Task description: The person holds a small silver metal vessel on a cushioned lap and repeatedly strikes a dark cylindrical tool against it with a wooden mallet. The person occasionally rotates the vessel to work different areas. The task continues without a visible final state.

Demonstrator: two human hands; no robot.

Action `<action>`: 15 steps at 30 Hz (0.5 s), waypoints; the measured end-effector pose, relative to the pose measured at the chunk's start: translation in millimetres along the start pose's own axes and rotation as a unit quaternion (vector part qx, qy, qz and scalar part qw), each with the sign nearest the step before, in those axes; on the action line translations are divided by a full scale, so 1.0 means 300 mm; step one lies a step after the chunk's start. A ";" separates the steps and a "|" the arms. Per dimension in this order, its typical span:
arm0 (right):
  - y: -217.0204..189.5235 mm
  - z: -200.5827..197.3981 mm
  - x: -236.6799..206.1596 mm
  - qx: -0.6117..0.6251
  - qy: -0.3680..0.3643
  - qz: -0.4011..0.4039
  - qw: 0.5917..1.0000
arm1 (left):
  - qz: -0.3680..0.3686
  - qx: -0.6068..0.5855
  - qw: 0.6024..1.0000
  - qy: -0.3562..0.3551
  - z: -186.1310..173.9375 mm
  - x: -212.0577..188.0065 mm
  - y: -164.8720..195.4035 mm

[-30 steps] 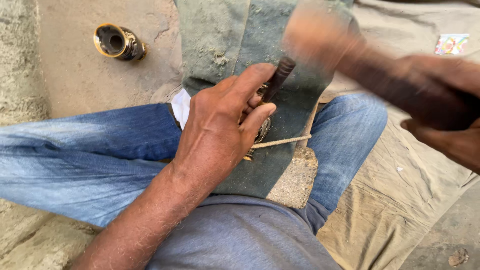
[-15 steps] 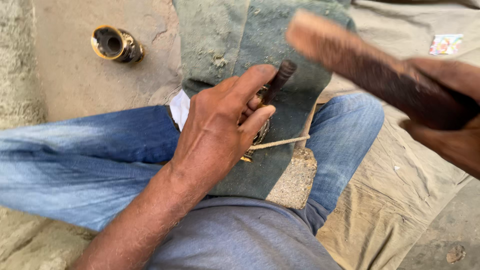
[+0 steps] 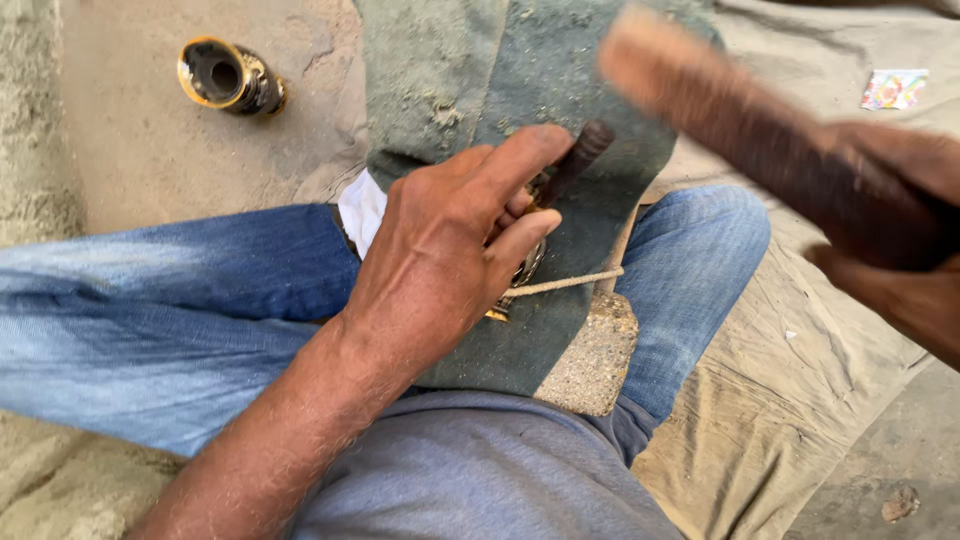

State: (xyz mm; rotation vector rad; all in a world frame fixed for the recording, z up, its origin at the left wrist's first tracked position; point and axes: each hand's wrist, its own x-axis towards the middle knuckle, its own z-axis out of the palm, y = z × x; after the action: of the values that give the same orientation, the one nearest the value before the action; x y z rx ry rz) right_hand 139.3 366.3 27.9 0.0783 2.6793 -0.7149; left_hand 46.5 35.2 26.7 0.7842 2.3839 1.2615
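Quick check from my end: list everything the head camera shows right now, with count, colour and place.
punch: 1, dark rusty, upright in left hand
metal piece: 1, brassy, mostly hidden under left fingers
wooden mallet: 1, brown, blurred, raised upper right
cloth: 1, green, over lap
stone block: 1, grey, under cloth
string: 1, tan, across cloth
brass fitting: 1, gold-black, ground upper left
wrapper: 1, multicoloured, far right
left hand: centre
right hand: right edge
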 end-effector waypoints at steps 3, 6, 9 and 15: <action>0.015 0.019 -0.003 -0.012 0.001 0.085 0.996 | -0.002 -0.008 1.000 -0.011 -0.003 0.006 0.005; 0.046 0.030 -0.021 -0.019 -0.034 0.067 0.997 | -0.010 -0.003 1.000 -0.008 -0.014 0.002 0.013; 0.048 0.026 -0.039 -0.009 0.006 0.082 0.997 | 0.011 -0.006 1.000 -0.012 -0.008 0.011 0.009; -0.085 0.031 -0.075 0.023 0.018 0.001 1.000 | 0.054 -0.014 0.998 0.039 -0.034 -0.029 0.035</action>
State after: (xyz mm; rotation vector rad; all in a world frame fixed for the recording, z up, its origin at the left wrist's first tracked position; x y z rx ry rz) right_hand 159.6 340.5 40.4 0.1074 2.6968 -0.7808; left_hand 51.3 28.1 41.5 0.8813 2.4078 1.3877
